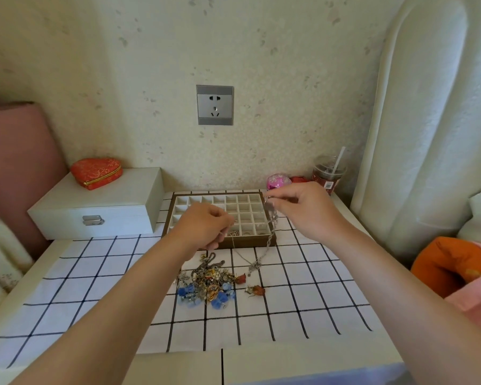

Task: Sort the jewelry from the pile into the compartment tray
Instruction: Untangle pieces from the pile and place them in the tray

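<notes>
Silver necklace sags between our left hand and right hand, fingers pinching each end above the tray (a few pieces fill its front compartments); the pile lies nearer us on the counter.

White tablecloth with black grid; red gold-patterned heart box; blue bows, seemingly, in the jewelry pile.

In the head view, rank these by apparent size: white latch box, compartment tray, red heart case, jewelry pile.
1. white latch box
2. compartment tray
3. jewelry pile, nearer the camera
4. red heart case
</notes>
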Demonstrator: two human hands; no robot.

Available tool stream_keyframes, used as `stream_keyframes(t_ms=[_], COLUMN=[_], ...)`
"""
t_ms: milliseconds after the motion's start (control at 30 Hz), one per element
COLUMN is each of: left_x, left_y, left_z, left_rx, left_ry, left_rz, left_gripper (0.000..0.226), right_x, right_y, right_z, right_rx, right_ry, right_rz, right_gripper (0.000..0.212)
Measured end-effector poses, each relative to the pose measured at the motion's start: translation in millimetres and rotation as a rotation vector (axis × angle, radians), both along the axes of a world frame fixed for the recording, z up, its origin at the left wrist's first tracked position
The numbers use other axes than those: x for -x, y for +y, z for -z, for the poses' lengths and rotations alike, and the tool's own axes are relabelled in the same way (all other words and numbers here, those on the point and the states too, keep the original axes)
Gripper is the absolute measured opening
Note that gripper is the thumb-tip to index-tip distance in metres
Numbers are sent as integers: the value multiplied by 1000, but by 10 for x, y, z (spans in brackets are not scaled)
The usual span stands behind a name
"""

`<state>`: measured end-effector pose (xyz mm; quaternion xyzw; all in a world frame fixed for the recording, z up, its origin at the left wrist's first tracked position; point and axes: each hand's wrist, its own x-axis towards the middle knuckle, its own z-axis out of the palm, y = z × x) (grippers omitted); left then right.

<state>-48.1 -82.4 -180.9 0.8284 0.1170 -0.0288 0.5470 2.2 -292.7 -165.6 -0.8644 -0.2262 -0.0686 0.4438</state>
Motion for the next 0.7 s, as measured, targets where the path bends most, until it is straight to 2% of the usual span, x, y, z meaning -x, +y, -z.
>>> stream_keyframes(t_ms=[133,200,267,333,433,500,600,700], left_x=[5,13,14,-26,-52,-61,-103,-127], left_y=[13,-34,-118,-193,-331,-405,-420,-313], left_z=[-13,-56,-114,-170,-219,-181,-49,18], left_rx=[-240,-453,-543,-448,89,269,361,196], left_ry=[63,-17,-134,-254,-282,-253,-201,-152], left_rz=[94,103,54,34,206,294,244,224], left_gripper=[14,17,28,31,31,24,18,15], right_x=[-40,-40,-29,-21,-25,-41,-73,-167], right_y=[27,70,124,179,255,287,276,174], right_z=[-68,-115,-181,-255,-354,-394,-444,-429], right_rx=[-171,-233,-299,-352,-435,-511,-630,-719], right_ry=[-68,-57,-28,3,31,56,96,106], right_rz=[7,-17,-49,-66,-61,-43,-6,108], right_gripper=[9,8,15,14,12,12,14,14])
